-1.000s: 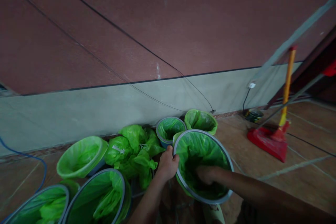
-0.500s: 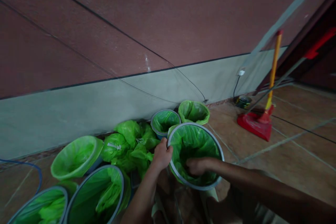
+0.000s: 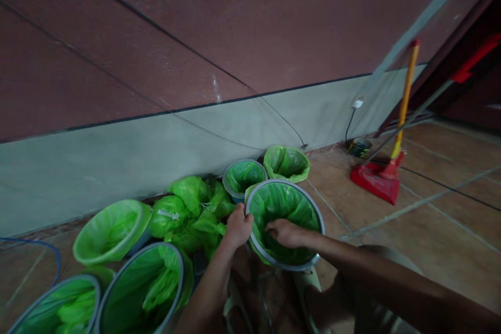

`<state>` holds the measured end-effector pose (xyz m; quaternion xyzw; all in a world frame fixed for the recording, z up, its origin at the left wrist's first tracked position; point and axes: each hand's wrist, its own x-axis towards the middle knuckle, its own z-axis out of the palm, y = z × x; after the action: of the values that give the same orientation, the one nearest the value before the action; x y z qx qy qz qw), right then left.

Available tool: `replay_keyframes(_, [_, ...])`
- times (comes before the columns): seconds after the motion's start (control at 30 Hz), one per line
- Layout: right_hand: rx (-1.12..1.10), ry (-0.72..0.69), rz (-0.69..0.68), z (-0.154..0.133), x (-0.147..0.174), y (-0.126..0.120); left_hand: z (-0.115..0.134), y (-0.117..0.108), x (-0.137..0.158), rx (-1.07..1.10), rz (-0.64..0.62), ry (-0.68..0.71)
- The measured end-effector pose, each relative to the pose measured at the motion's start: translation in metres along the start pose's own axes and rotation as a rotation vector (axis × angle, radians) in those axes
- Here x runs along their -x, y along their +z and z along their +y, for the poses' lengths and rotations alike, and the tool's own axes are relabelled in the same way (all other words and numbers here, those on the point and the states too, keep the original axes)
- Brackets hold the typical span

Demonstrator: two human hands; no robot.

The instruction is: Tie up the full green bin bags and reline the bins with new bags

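Right fingers point(image 3: 273, 227) rose inside the bin point(image 3: 291, 199), grip unclear; left fingers point(image 3: 240, 212) pinch its rim point(image 3: 277, 181).

No lettering can be read anywhere. The dark can point(image 3: 359, 147) by the wall point(image 3: 274, 26) at the far right bears yellowish marks, too small and blurred to make out; any print on the white strip point(image 3: 168, 214) across a green bag point(image 3: 169, 227) to the left is illegible.

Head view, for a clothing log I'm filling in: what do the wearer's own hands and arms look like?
The left hand and right hand are bare, with no gloves. The left forearm and right forearm show no sleeves, watch or bracelet. Fine markings are too dim to make out.
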<state>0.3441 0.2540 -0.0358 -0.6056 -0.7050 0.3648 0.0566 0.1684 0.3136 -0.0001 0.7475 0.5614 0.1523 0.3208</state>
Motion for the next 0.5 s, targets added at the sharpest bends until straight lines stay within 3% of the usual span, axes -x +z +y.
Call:
replay_keyframes(0.13, [0.117,0.08,0.552,0.024,0.011,-0.049,-0.005,0.001,-0.002,-0.014,0.02,-0.036])
replay_keyframes(0.2, [0.183,0.214,0.701,0.043,0.019,-0.066,-0.007,0.002,-0.005,0.001,0.025,-0.039])
replay_keyframes(0.27, [0.091,0.38,0.68,0.064,0.028,-0.073,-0.009,0.003,-0.008,0.039,0.026,-0.049])
replay_keyframes(0.33, [-0.065,0.464,0.559,0.082,0.036,-0.071,-0.01,0.006,-0.011,0.091,0.022,-0.071])
replay_keyframes(0.5, [-0.494,0.372,0.311,0.117,0.048,-0.066,-0.008,0.028,-0.018,0.201,0.004,-0.158])
